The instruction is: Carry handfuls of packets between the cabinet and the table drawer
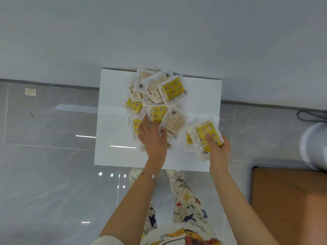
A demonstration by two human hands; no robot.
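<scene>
Several clear packets with yellow star-and-moon print lie in a loose pile [159,92] on a small white table [113,124]. My left hand [153,137] lies on the near part of the pile, its thumb under a packet turned label side up [174,122]. My right hand [218,149] grips a small stack of yellow packets [205,137] at the table's right front, thumb pressed on top and fingers curled underneath.
The white table stands against a pale wall on a glossy grey tiled floor [53,174]. A brown board [290,206] lies at the right, a white rounded object [315,147] above it, and a dark cable [309,114] by the wall. My patterned trousers and shoes show below the table.
</scene>
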